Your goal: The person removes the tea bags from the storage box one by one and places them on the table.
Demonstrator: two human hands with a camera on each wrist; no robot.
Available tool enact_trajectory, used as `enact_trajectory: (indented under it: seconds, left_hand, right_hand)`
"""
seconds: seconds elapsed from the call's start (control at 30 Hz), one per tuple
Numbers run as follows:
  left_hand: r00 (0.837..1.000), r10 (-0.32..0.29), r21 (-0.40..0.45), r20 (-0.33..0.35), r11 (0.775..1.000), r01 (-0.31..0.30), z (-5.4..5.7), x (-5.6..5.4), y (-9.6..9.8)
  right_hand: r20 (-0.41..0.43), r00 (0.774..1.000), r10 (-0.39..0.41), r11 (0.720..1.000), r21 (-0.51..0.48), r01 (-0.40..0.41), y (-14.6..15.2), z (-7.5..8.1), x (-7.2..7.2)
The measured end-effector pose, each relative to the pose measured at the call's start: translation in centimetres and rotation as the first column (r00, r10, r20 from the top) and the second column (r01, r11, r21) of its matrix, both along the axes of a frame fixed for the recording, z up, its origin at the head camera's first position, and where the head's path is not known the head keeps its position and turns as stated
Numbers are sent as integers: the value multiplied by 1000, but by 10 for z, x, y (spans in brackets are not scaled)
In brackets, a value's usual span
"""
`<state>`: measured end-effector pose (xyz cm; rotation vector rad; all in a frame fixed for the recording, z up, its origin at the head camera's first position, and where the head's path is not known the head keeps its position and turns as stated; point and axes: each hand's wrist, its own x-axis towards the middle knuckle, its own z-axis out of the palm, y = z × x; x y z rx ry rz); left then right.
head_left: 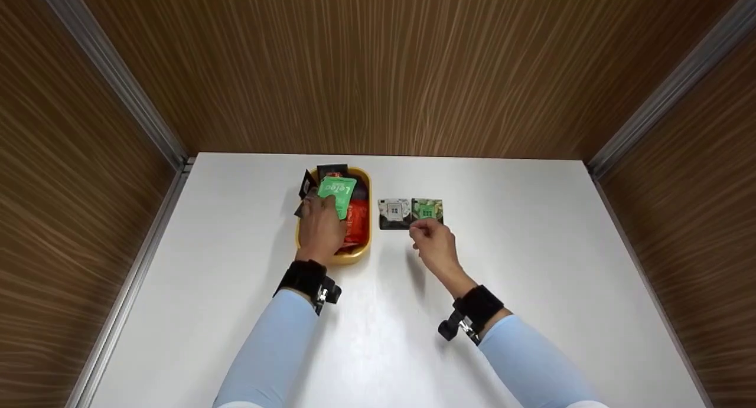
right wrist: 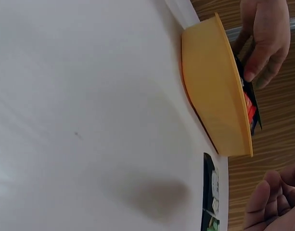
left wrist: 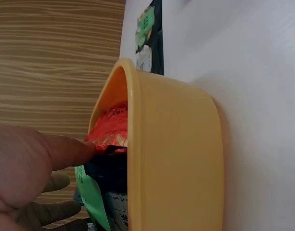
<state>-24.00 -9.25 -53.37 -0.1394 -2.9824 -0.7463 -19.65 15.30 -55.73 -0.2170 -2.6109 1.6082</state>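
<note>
My left hand (head_left: 322, 231) reaches into a yellow plastic tub (head_left: 353, 258), its fingers over a green sachet (head_left: 338, 188) with white lettering. In the left wrist view the thumb is straight and lies at the edge of a red sachet (left wrist: 111, 126), while the other fingers extend beside the green one. My right hand (head_left: 436, 245) hovers above the table with loosely bent fingers and nothing between them. Just beyond its fingertips lie two flat sachets side by side: a black-and-white one (head_left: 394, 212) and a green-and-black one (head_left: 431, 207).
Black sachets (head_left: 332, 170) stick up at the tub's far end, and one (head_left: 306, 184) leans over its left rim. The white table (head_left: 531, 248) is walled by wood-patterned panels (head_left: 378, 71) at the back and both sides.
</note>
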Motion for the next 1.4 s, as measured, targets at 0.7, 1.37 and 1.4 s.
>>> enact_trajectory:
  seconds: [0.7, 1.37, 1.4]
  left_hand:
    - [967, 126, 124, -219, 987, -101, 22, -5, -6]
    - [952, -306, 259, -12, 918, 299, 78, 21, 28]
    - [947, -320, 253, -25, 914, 316, 77, 21, 31]
  right_hand:
    - [-36, 995, 97, 995, -2, -97, -22, 13, 9]
    - [-179, 946, 271, 930, 301, -209, -1, 60, 10]
    - [-173, 946, 272, 924, 321, -207, 0, 60, 10]
